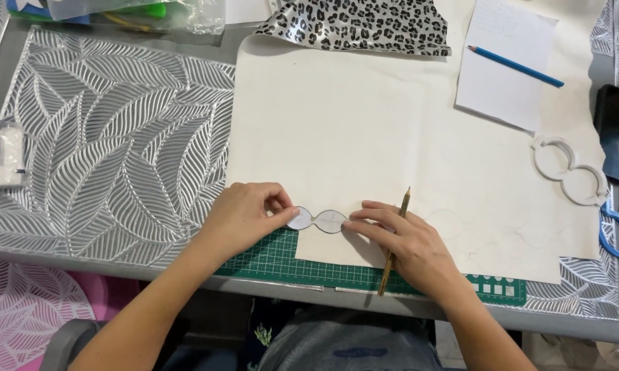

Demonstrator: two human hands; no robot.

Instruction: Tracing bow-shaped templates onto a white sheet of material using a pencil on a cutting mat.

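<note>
At the near bench edge, a green cutting mat (282, 264) lies under the lower border of a cream sheet (364, 137). On that border sits a small paper template (317, 220), two rounded lobes joined at a narrow waist, its left lobe over the mat and its right lobe on the sheet.

Left hand (244, 214): thumb and fingertips closed on the left lobe, pinning it down. Right hand (405, 240): fingertips pressed on the right lobe, with a pencil (394, 244) gripped between the fingers, point up and away from the template. Neither hand is free; both are closed on what they hold.

Judgement on the step in hand: the template appears to be held for tracing. To do it well, both lobes should stay flat and unmoved, pressure should sit close to the outline, and the pencil should run upright against the paper edge. The narrow waist is the likeliest place to slip. Faint curved lines to the right of the right hand may be traced outlines; too pale to confirm.

Further out: a silver leaf-pattern placemat (117, 151) to the left; a white double-ring piece (570, 172) and blue scissor handles (618, 237) to the right, well apart from the hands. At the far side, a note sheet (502, 75) with a blue pencil (515, 66) across it, a leopard-print piece (357, 26), and a dark phone-like slab (617, 130) at the right edge.
</note>
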